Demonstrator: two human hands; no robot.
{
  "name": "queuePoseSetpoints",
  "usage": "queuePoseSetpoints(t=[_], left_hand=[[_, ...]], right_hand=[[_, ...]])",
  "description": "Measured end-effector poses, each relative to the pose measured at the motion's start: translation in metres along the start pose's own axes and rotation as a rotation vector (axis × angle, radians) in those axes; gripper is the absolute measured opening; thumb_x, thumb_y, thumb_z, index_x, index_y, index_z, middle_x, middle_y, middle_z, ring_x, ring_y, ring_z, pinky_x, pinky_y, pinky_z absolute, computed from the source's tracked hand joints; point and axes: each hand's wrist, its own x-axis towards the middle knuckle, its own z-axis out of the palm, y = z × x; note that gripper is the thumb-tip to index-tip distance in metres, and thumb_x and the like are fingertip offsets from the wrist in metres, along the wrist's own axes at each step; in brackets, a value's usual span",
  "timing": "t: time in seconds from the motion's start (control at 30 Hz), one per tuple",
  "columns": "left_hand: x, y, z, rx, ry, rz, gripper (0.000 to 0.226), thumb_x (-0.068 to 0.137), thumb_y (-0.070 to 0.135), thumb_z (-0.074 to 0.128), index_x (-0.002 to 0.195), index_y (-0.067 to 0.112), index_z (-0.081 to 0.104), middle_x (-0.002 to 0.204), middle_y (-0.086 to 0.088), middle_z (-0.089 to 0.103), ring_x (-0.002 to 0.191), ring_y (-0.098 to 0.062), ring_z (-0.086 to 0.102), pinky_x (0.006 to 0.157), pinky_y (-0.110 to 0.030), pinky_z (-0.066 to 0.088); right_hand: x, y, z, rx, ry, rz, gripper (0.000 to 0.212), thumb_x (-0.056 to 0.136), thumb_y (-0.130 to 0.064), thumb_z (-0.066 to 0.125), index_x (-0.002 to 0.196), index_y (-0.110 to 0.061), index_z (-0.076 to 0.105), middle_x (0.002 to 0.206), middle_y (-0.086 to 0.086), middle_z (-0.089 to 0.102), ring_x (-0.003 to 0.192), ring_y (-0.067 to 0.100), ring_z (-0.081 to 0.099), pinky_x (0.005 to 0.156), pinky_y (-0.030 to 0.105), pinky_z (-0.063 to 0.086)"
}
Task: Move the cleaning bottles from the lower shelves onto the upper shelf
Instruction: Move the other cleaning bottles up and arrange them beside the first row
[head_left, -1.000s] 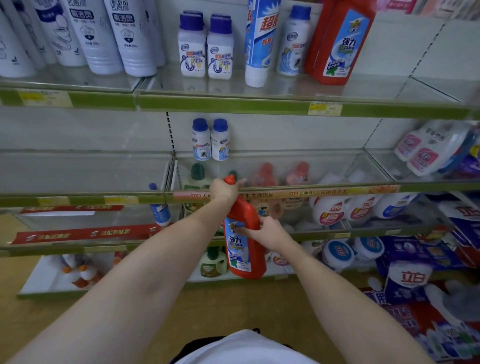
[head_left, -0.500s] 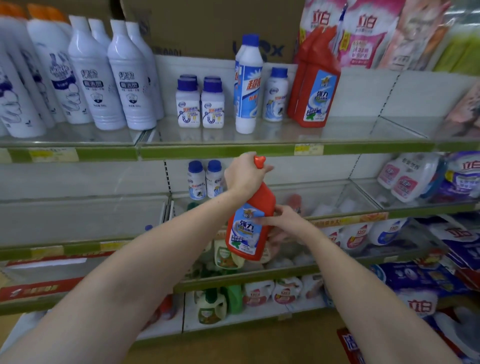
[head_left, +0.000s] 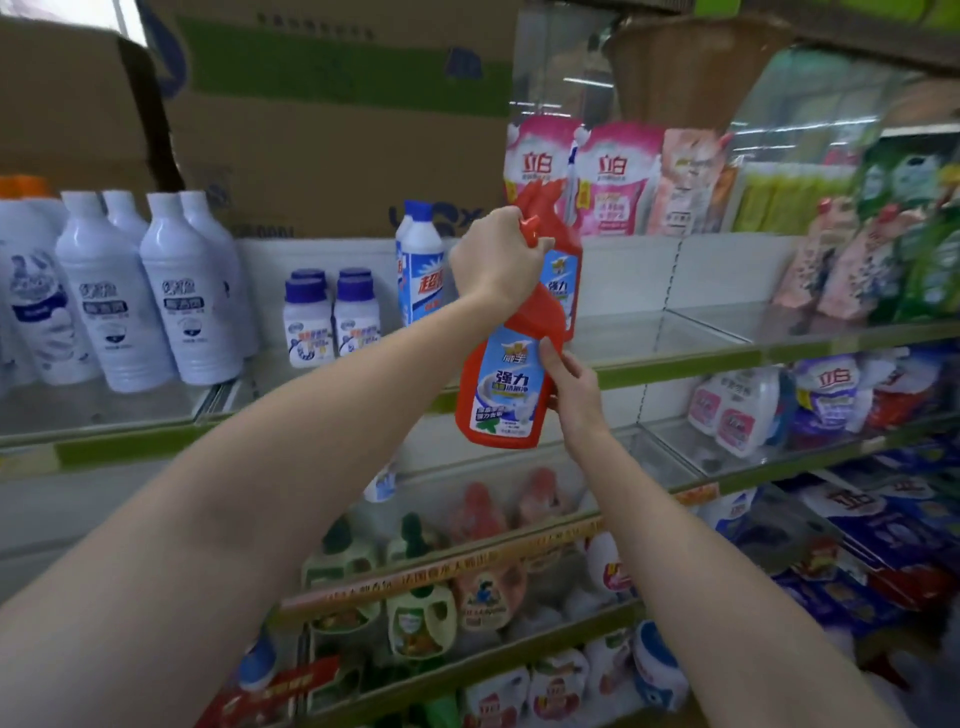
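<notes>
Raised from mid-shelf height half a second earlier, the red toilet-cleaner bottle now hangs level with the upper shelf, in front of its green edge and not yet set down. The left hand is clenched round the bottle's neck just below the red angled cap. The right hand steadies the body from the side, thumb and fingers laid against the blue label and lower edge; how tightly it grasps cannot be told. The bottle tilts slightly, base toward the camera.

Directly behind it on the upper shelf stands a second red bottle of the same brand, partly hidden. To its left are a tall blue-and-white bottle and two small white bottles with purple caps, then a row of large pale lavender bottles. Pink refill pouches stand against the back wall above, with cardboard boxes stacked to the left. The lower shelves hold green and orange detergent jugs behind clear guards.
</notes>
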Motion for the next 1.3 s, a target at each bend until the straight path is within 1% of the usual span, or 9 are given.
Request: queuePoseSetpoints(t=[0.1,0.27,0.4,0.53,0.63,0.8,0.9,1.1,1.3], left_hand=[[0.025,0.015,0.011,-0.041,0.027,0.017,0.023,0.094,0.036,0.064,0.081,0.019,0.056,0.08,0.004,0.064,0.076,-0.019,0.063,0.06,-0.03,0.042],[0.063,0.029,0.043,-0.077,0.052,0.071,0.02,0.093,0.03,0.062,0.08,0.014,0.061,0.073,0.003,0.065,0.069,-0.017,0.064,0.052,-0.027,0.038],[0.09,0.037,0.072,-0.097,0.065,0.071,0.018,0.093,0.028,0.062,0.082,0.013,0.061,0.075,0.001,0.067,0.071,-0.02,0.065,0.062,-0.034,0.053],[0.108,0.041,0.109,-0.047,0.063,0.061,0.018,0.094,0.025,0.058,0.082,0.012,0.058,0.075,-0.001,0.064,0.071,-0.022,0.063,0.06,-0.032,0.047],[0.116,0.04,0.133,-0.012,0.07,0.05,0.019,0.097,0.026,0.058,0.081,0.016,0.053,0.074,0.003,0.057,0.072,-0.02,0.06,0.062,-0.03,0.046],[0.126,0.022,0.165,-0.022,0.108,0.013,0.017,0.096,0.028,0.059,0.085,0.015,0.057,0.082,-0.001,0.065,0.077,-0.023,0.065,0.07,-0.038,0.057],[0.134,0.015,0.175,-0.015,0.148,-0.007,0.016,0.095,0.026,0.06,0.084,0.017,0.054,0.084,-0.001,0.065,0.08,-0.023,0.065,0.074,-0.037,0.057],[0.144,0.012,0.194,-0.008,0.208,-0.035,0.02,0.094,0.029,0.063,0.085,0.014,0.054,0.088,-0.005,0.066,0.081,-0.023,0.064,0.075,-0.037,0.055],[0.151,0.014,0.212,0.014,0.245,-0.063,0.024,0.095,0.035,0.062,0.096,0.011,0.06,0.094,-0.004,0.065,0.086,-0.022,0.063,0.079,-0.037,0.054]], right_hand=[[0.023,-0.017,-0.006,0.16,0.034,0.012,0.08,0.068,-0.057,0.083,0.117,0.004,0.065,0.105,0.022,0.074,0.088,0.036,0.072,0.081,0.044,0.06],[0.073,-0.029,-0.024,0.218,0.036,0.021,0.087,0.061,-0.069,0.085,0.111,0.0,0.066,0.12,0.042,0.054,0.088,0.036,0.052,0.091,0.082,0.036],[0.114,-0.036,-0.045,0.152,0.002,-0.008,0.082,0.065,-0.07,0.082,0.107,-0.001,0.069,0.114,0.044,0.057,0.086,0.042,0.059,0.09,0.076,0.044],[0.151,-0.025,-0.061,0.136,-0.02,0.039,0.08,0.061,-0.076,0.08,0.104,-0.009,0.075,0.115,0.041,0.06,0.102,0.064,0.059,0.092,0.073,0.046],[0.166,-0.018,-0.067,0.141,-0.045,0.072,0.078,0.063,-0.082,0.073,0.105,-0.016,0.077,0.107,0.025,0.073,0.095,0.041,0.066,0.1,0.064,0.047],[0.19,-0.002,-0.067,0.087,-0.029,0.066,0.075,0.083,-0.076,0.055,0.115,-0.01,0.07,0.08,0.002,0.076,0.064,0.01,0.071,0.062,0.025,0.057],[0.198,0.007,-0.059,0.023,-0.029,0.048,0.09,0.066,-0.094,0.05,0.115,-0.02,0.068,0.095,0.001,0.078,0.087,0.019,0.076,0.082,0.04,0.062],[0.214,0.016,-0.059,-0.072,0.09,-0.024,0.079,0.076,-0.092,0.037,0.105,-0.024,0.065,0.087,-0.003,0.077,0.077,0.01,0.075,0.076,0.034,0.061],[0.227,0.018,-0.064,-0.212,0.199,-0.087,0.078,0.075,-0.097,0.027,0.095,-0.024,0.047,0.102,0.003,0.063,0.09,0.015,0.068,0.077,0.039,0.06]])
